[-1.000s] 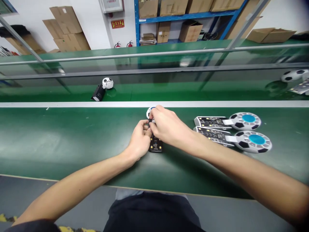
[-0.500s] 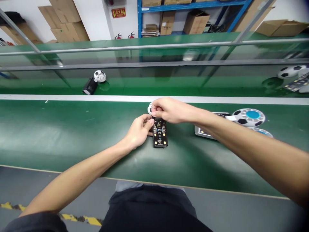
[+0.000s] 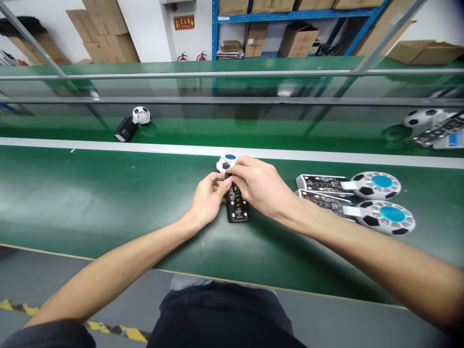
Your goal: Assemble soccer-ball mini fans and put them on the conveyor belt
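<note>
Head view, sole camera: worn on the person's head, facing forward and down across the green workbench (image 3: 108, 203). Close range. Left hand (image 3: 206, 203) and right hand (image 3: 259, 188) sit mid-frame, forearms entering from below. Beyond the fingers: conveyor belt (image 3: 217, 130), then distant blue shelving (image 3: 213, 29).

I read the circuit board (image 3: 237, 209) as matt black with small shiny metal pads. The football-patterned head (image 3: 225, 163) at its far end looks like glossy plastic. Under it, the green bench top (image 3: 108, 193) is smooth and dully sheened. The boxes (image 3: 299, 41) well beyond it are plain brown cardboard.
</note>
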